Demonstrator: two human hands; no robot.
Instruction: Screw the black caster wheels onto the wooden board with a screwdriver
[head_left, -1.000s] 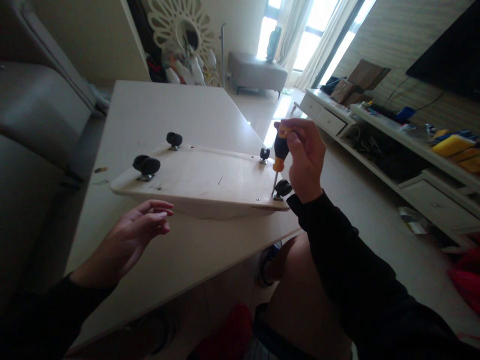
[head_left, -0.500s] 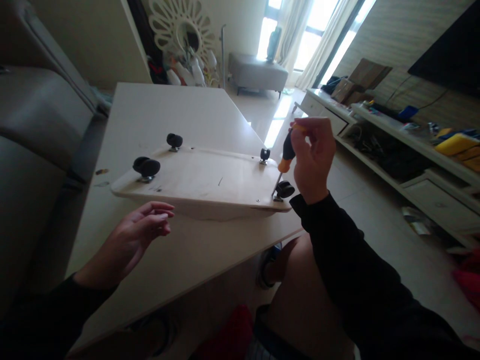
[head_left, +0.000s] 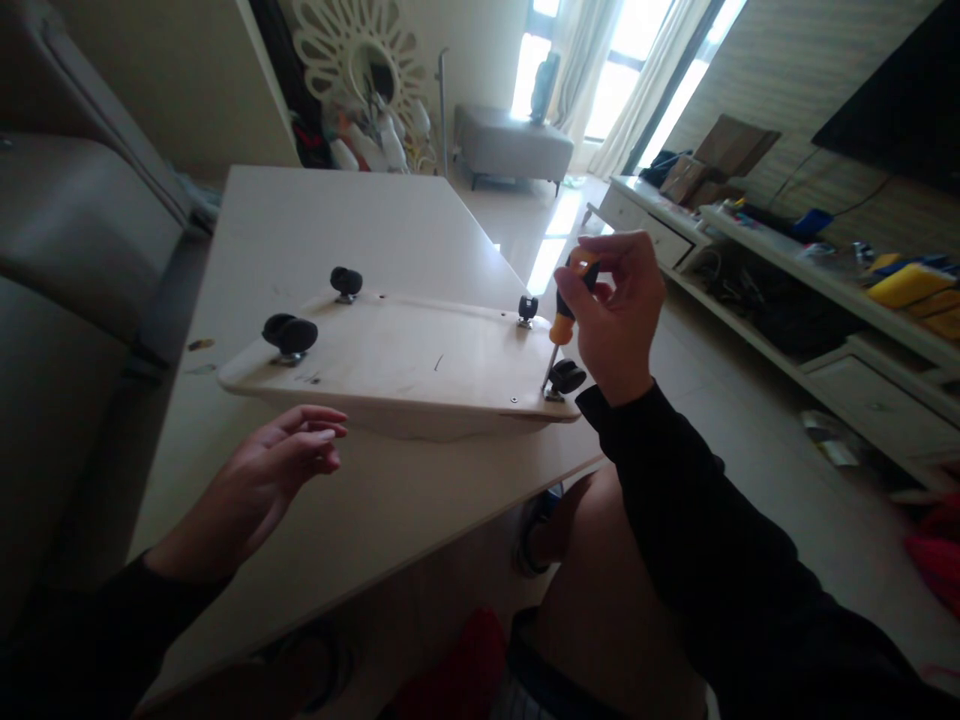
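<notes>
My right hand (head_left: pixel 619 310) grips the black and orange handle of a screwdriver (head_left: pixel 562 328). The screwdriver leans slightly, its tip down at the metal plate of the near right caster (head_left: pixel 566 377). That caster sits on a corner of a white board (head_left: pixel 397 350) lying with its wheels up. Black casters also stand at the far right (head_left: pixel 528 308), far left (head_left: pixel 346 283) and near left (head_left: pixel 289 335) corners. In front of the board's near edge hovers my left hand (head_left: pixel 277 465), fingers loosely curled and apart, with nothing in it.
The board rests on a white table (head_left: pixel 337 220), whose near edge runs above my legs. A grey sofa (head_left: pixel 82 220) is at the left. On the right stands a low white cabinet (head_left: pixel 757 270) with boxes and a yellow item on it. A grey bench (head_left: pixel 514 145) stands by the window.
My right hand has turned the screwdriver handle, and its top now tilts less to the right. The tip stays at the same caster plate. My left hand has barely moved.
</notes>
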